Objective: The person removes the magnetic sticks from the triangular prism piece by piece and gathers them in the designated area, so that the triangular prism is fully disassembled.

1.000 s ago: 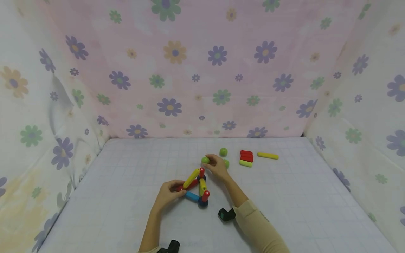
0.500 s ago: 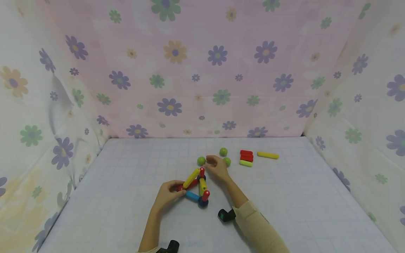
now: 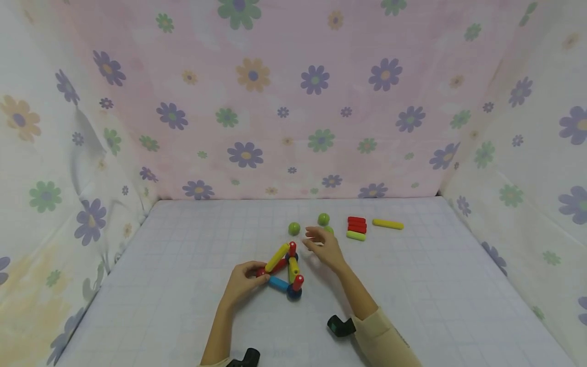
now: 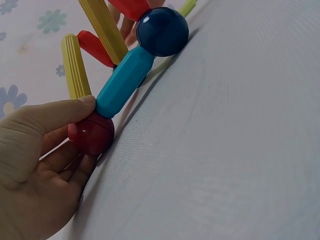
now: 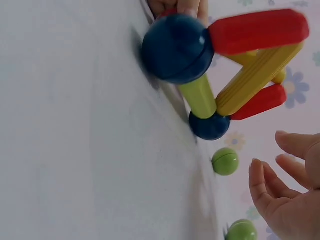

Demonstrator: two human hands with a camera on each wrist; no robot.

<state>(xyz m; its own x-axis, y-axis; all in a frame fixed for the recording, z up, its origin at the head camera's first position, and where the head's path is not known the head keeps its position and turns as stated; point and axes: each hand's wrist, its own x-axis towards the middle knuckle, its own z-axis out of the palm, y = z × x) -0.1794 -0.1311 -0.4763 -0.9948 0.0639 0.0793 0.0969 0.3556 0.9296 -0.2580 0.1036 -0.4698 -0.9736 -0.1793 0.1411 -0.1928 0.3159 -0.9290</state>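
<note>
My left hand [image 3: 245, 279] holds the red ball [image 4: 95, 134] at one corner of a frame of rods and balls, thumb on top and fingers beneath. From that ball a blue rod [image 4: 125, 80] runs to a dark blue ball [image 5: 177, 47], which bears an upright red rod [image 3: 298, 283]. A second dark blue ball [image 5: 210, 125] forms the far corner, and yellow rods [image 3: 277, 258] lean up from the frame. My right hand [image 3: 325, 250] hovers right of the frame, fingers loosely bent around nothing. Just beyond its fingertips lies a green ball [image 3: 294, 228].
Two more green balls lie behind the right hand, one [image 3: 323, 219] fully visible, the other [image 3: 328, 231] partly hidden. Farther right are red rods [image 3: 356, 224], a short yellow-green rod [image 3: 355, 236] and a longer yellow rod [image 3: 388, 224]. Floral cloth walls [image 3: 293, 102] border the table.
My right hand has let go of the green ball and drawn back to the right, its fingers parting. That ball has shifted slightly on the table. The left hand stays put on the red ball.
</note>
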